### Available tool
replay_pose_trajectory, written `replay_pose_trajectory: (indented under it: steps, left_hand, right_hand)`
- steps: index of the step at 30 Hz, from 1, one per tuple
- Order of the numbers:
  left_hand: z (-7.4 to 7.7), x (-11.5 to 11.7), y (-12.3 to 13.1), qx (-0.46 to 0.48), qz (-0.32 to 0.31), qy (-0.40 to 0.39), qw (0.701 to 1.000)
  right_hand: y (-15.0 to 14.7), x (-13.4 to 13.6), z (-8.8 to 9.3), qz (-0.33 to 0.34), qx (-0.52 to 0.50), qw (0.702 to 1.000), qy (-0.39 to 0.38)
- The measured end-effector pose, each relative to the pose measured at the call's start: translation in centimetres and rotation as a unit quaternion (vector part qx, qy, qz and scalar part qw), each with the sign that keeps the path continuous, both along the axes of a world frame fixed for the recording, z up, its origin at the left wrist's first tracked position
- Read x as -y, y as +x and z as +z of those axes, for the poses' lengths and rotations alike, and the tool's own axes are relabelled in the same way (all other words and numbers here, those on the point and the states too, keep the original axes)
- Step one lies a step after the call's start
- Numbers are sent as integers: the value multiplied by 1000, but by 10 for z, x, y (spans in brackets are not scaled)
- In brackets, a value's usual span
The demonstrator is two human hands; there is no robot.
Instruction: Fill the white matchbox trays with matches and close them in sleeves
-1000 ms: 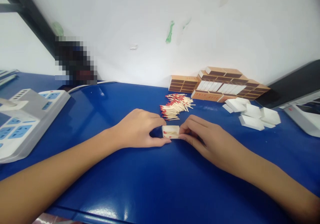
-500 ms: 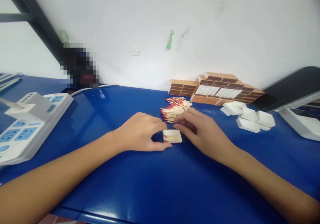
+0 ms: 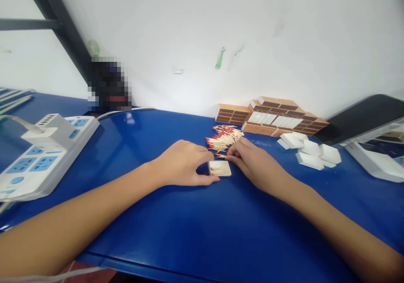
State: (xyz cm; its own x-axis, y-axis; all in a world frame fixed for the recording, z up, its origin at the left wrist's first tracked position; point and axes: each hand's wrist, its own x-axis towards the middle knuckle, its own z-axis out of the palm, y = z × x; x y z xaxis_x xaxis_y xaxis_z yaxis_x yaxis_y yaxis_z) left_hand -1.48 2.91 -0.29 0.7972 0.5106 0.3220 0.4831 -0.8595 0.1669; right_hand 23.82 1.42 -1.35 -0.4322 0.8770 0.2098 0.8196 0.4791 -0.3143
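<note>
In the head view, the left hand (image 3: 184, 163) grips the near and far sides of a white matchbox tray (image 3: 227, 168), with a few red-tipped matches (image 3: 217, 171) inside. The right hand (image 3: 260, 161) pinches what looks like a single match (image 3: 221, 156) just beyond it, beside the match heap (image 3: 224, 138). White matchbox trays (image 3: 310, 148) lie piled near the stacked matchboxes (image 3: 233, 115).

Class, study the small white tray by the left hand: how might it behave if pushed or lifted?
The white tray is probably light, being small with only a few matches showing inside. It would likely slide when pushed, since the blue table looks smooth and glossy. Its open top suggests the matches could spill if it tipped.
</note>
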Motion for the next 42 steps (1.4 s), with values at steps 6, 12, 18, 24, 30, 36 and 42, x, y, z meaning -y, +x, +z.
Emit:
replay_pose_trajectory:
  steps: [6, 12, 18, 24, 30, 36, 42]
  left_hand:
    - [3, -3, -1, -2, 20, -19, 1000]
    - [2, -2, 0, -6, 12, -7, 1000]
    - [2, -2, 0, 3, 11, -3, 1000]
    - [1, -2, 0, 4, 5, -4, 1000]
    - [2, -1, 0, 6, 7, 4, 1000]
    - [1, -2, 0, 10, -4, -4, 1000]
    - [1, -2, 0, 8, -5, 0, 1000]
  right_hand:
    - [16, 8, 15, 9, -14, 999, 38]
    - [0, 27, 22, 70, 31, 997, 21]
    - [-4, 31, 23, 86, 3, 996, 10]
    - [8, 30, 23, 93, -30, 995, -34]
    - [2, 29, 15, 94, -68, 992, -58]
    - [2, 30, 20, 77, -81, 991, -80]
    - [5, 28, 14, 73, -79, 992, -68]
